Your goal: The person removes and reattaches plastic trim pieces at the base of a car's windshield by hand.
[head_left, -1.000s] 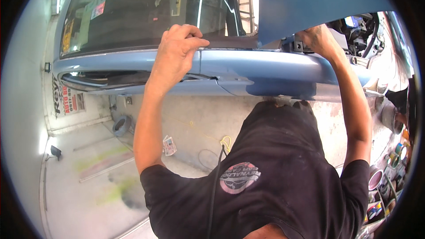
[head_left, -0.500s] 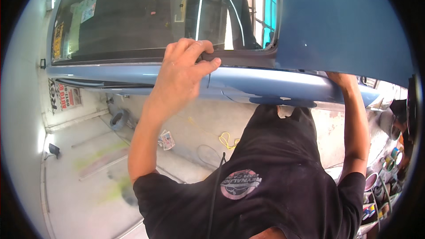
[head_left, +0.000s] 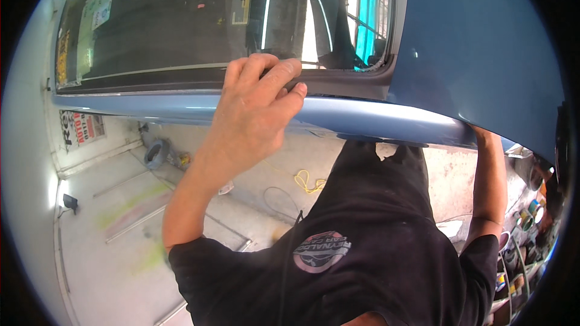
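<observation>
Head view, I see my left hand [head_left: 257,111] curled over the dark rubber trim [head_left: 338,81] at twelve o'clock, blue car panel [head_left: 374,118] beneath, right hand hidden behind panel at three o'clock, grip unclear.

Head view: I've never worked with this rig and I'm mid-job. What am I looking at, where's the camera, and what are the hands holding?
There is no machine here, just a person working bare-handed. The single picture comes from a fisheye camera on their head, so straight edges bend. It shows a blue car body with dark glass. The left hand has its fingers curled over the black trim at the glass's edge. The right forearm reaches up behind the blue panel, which hides its hand. A yellow cord lies on the pale floor.
</observation>
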{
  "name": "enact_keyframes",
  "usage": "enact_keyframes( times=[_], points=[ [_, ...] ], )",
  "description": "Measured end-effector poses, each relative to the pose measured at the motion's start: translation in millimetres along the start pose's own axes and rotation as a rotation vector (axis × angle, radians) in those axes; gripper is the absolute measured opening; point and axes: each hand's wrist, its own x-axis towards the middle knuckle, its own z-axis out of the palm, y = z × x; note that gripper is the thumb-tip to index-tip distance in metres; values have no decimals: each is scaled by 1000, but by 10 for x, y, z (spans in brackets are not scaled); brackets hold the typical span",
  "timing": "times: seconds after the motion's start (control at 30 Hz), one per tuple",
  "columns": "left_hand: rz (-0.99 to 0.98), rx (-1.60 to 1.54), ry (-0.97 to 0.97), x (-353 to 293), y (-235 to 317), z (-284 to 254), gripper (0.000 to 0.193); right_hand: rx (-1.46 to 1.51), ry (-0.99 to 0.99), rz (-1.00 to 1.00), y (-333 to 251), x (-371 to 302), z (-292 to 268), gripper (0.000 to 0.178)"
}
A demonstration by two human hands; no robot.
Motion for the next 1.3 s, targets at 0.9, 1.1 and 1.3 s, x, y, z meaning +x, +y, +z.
enact_keyframes(
  times=[0.9,1.1,1.3],
  points=[
    [-76,-2,-111,154,-64,-168,23,334,99,-321,-2363,704,-403,23],
    [-90,-62,-116,153,-92,-155,18,319,89,-291,-2420,730,-430,20],
    [-140,-89,-178,243,-115,-188,14,383,-11,-213,-2457,732,-524,37]
  ],
)
